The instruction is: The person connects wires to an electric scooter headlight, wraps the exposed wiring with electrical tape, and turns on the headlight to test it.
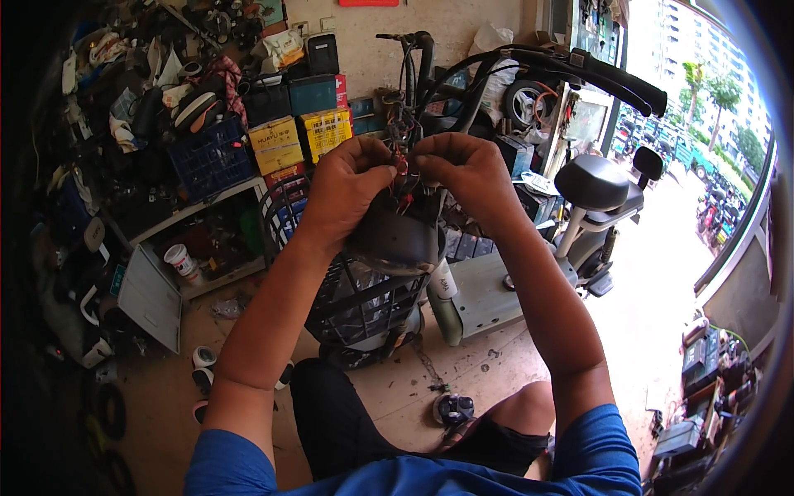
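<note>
Both of my hands are raised in front of me at the opened front of an electric scooter. My left hand is closed in a pinch on thin wires, some of them red. Opposite it, a short gap away, my right hand also pinches at the wire bundle; its fingertips partly hide the strand. More tangled wires rise behind my fingers toward the handlebar. Just below my hands sits a dark rounded housing, above the black front basket.
The scooter's grey footboard and black saddle extend to the right. Yellow boxes and a blue crate stand on a cluttered shelf at left. A white panel leans below. Equipment lines the right doorway.
</note>
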`<state>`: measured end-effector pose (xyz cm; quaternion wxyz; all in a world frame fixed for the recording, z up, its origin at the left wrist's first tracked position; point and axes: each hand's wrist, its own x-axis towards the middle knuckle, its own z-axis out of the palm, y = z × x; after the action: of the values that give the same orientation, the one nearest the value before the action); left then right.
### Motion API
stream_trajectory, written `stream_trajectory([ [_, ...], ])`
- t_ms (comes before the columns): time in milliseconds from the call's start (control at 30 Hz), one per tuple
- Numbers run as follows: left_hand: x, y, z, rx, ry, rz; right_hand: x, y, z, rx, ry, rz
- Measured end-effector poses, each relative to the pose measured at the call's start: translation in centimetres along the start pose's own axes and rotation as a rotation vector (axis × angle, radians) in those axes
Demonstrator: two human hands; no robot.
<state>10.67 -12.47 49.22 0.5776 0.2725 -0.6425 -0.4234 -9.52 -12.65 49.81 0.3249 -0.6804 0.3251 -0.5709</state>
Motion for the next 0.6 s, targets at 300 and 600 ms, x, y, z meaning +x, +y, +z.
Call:
stream_trajectory([
  [300,0.20,-0.04,-0.09,0.138,0.028,0.039,0.32,0.29,-0.08,0.176,-0.017,0.086],
  [600,0.27,0.74,-0.39,0.366,0.041,0.106,0.91,0.18,0.27,0.053,-0.064,0.055],
])
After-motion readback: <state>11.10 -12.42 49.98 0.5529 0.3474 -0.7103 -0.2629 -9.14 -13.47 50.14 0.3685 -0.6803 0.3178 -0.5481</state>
